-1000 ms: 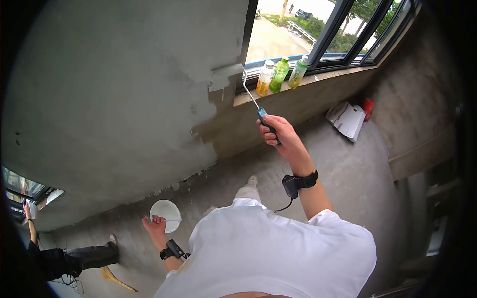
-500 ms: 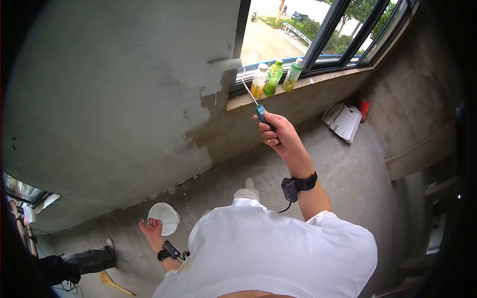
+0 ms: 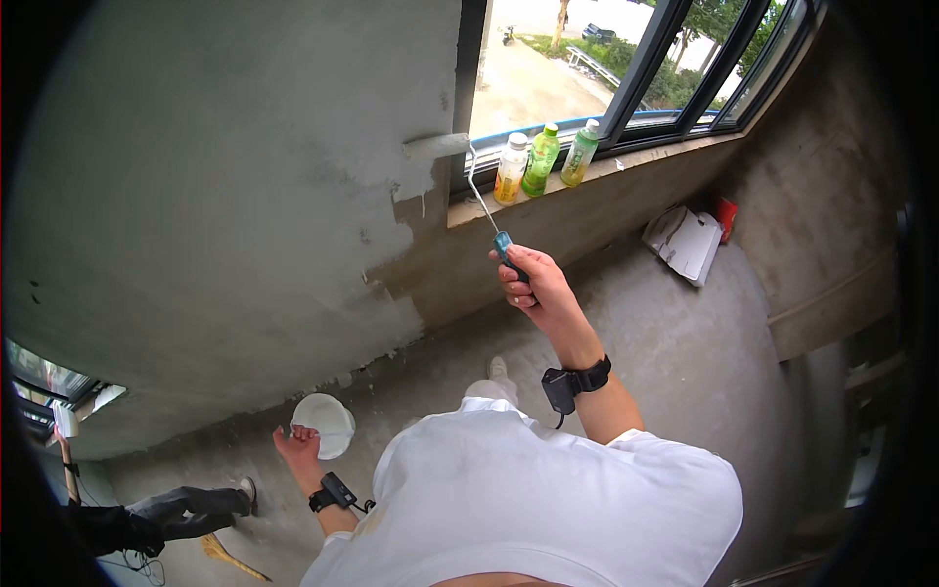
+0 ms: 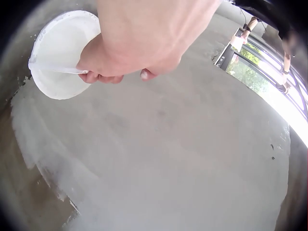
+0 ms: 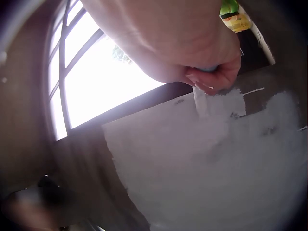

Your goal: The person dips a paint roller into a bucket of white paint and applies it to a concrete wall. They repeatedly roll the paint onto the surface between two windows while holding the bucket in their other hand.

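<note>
Right hand (image 3: 541, 286) curls round the handle (image 3: 502, 243) of the roller (image 3: 436, 147), best spot for a tool likely light and stiff, set against the wall (image 3: 245, 196), left hand (image 3: 300, 448) gripping the bucket (image 4: 55, 92).

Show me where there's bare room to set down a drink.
Bare sill runs right of the white scrap; open floor lies between the right hand and white object. Crowded: the sill's left end, three bottles near the roller.
</note>
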Demonstrator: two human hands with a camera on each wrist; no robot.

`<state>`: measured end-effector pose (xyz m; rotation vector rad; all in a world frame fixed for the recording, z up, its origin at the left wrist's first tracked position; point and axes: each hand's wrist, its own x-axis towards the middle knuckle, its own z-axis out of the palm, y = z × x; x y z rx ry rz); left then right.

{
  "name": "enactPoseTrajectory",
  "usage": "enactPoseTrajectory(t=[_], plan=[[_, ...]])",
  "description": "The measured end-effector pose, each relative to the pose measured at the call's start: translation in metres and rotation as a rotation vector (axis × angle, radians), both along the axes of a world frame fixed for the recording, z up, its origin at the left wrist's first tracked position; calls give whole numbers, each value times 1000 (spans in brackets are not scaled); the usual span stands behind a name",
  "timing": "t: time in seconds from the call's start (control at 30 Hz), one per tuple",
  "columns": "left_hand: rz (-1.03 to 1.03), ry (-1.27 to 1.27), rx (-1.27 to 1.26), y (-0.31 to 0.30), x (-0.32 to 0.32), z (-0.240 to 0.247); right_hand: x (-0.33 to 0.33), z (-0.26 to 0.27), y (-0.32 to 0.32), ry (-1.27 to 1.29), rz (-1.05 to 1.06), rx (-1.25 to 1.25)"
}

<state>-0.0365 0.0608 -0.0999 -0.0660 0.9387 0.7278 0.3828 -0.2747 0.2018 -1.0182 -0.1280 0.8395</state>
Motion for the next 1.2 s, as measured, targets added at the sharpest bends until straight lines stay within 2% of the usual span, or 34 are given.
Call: enactPoseTrajectory(t=[0.37,0.6,0.73,1.2], plan=[[5,-30,19,-14,-16,-2,-4,-35,-1,6,10,-23],[27,-8,22,-18,-28,1,-4,-2,8,-106,-21,54],[62,1,0,-22,-28,9,3,1,5,-57,28,67],[40,7,-33,-20,-19,6,-2,-50,2,11,25,-126]])
